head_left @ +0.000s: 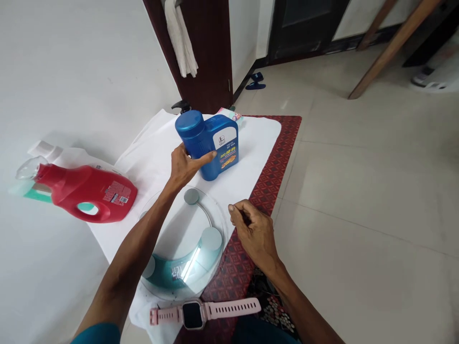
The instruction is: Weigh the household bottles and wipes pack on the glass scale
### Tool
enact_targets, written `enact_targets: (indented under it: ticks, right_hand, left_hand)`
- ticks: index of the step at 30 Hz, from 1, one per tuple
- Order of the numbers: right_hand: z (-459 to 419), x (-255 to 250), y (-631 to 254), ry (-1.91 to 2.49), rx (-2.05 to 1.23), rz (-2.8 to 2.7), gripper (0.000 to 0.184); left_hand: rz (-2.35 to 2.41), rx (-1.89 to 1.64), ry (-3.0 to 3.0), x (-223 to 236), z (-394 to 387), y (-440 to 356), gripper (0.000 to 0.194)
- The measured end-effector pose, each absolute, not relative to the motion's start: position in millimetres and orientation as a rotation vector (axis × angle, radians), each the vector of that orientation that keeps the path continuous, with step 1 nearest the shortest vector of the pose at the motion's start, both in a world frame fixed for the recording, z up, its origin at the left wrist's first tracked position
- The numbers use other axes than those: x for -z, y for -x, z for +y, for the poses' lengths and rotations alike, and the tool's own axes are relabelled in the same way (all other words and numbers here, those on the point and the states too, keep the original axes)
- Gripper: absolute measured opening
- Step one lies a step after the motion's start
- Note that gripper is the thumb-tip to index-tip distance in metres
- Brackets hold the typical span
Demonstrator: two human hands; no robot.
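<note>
My left hand (186, 165) is wrapped round the neck side of a blue plastic bottle (226, 145) with a round blue cap and a printed label. The bottle is upright at the far part of the white cloth; whether its base rests there I cannot tell. Nearer to me lies a round glass bathroom scale (172, 234) with a teal band and a lit display, partly behind my left forearm. My right hand (254, 231) hovers by the table's right edge, its fingers curled with thumb against forefinger; anything inside them is hidden.
At the left, a red detergent jug (89, 191) with a clear cap stands before other bottles. A pink-strapped smartwatch (193, 314) lies at the near edge. A black pump top (181, 106) shows behind the blue bottle. The white cloth (258, 138) partly covers a red patterned tabletop (287, 157).
</note>
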State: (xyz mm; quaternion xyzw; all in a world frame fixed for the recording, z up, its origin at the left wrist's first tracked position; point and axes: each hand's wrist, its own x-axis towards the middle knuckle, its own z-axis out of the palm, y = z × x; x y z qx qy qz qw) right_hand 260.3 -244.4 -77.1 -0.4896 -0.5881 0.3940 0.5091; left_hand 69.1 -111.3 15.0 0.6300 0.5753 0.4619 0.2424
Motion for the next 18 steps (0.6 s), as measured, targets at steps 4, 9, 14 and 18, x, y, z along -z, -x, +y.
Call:
enact_targets:
  ticks: [4, 9, 14, 18]
  right_hand:
    - [-244.6, 76.6, -259.5, 1.175, -0.957, -1.410, 0.040]
    - [-245.4, 76.5, -259.3, 1.188, -0.965, -1.408, 0.039]
    - [-245.7, 80.3, -257.4, 1.183, -0.952, -1.405, 0.037]
    - [-245.4, 83.1, -255.7, 1.160, -0.941, -1.399, 0.034]
  left_hand:
    - [1.526, -1.362, -1.671, -34.5, -125.1, -70.8, 0.053]
    - [1.483, -1.557, -1.831, -82.9, -177.7, -52.1, 0.052]
    - [1.718, -1.680, -1.864, -97.6, -262.8, -18.9, 0.056]
    - [1.906, -1.592, -1.757, -80.3, -322.7, 0.1, 0.058]
